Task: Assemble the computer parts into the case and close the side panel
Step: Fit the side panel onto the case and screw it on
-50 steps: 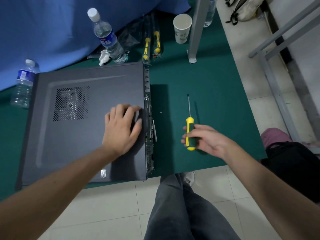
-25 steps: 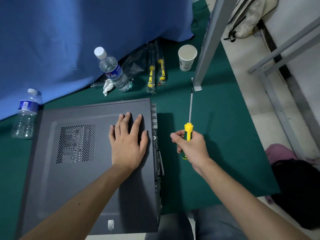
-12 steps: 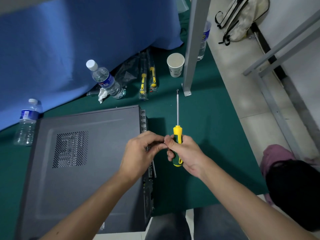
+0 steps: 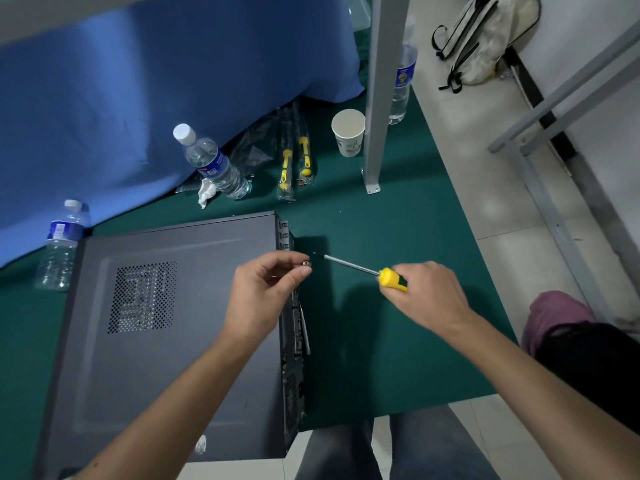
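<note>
The dark grey computer case [image 4: 166, 341] lies flat on the green table mat, its side panel with a perforated vent [image 4: 142, 297] on top. My left hand [image 4: 263, 296] hovers over the case's rear edge and pinches a small silver screw [image 4: 305, 263] between thumb and forefinger. My right hand [image 4: 429, 299] grips the yellow handle of a screwdriver [image 4: 360, 270]. Its shaft points left, and the tip sits just right of the screw, near the case's rear face [image 4: 294, 341].
Two water bottles [image 4: 214, 164] [image 4: 60, 244] and a crumpled tissue lie behind the case under a blue cloth. Bagged screwdrivers [image 4: 294, 161], a paper cup [image 4: 349, 132] and a grey metal post [image 4: 379, 98] stand at the back. My legs are beyond the table's near edge.
My left hand came off the side panel and took the screw at my right hand. The screwdriver, upright before, is now tilted with its tip pointing left at the screw.
</note>
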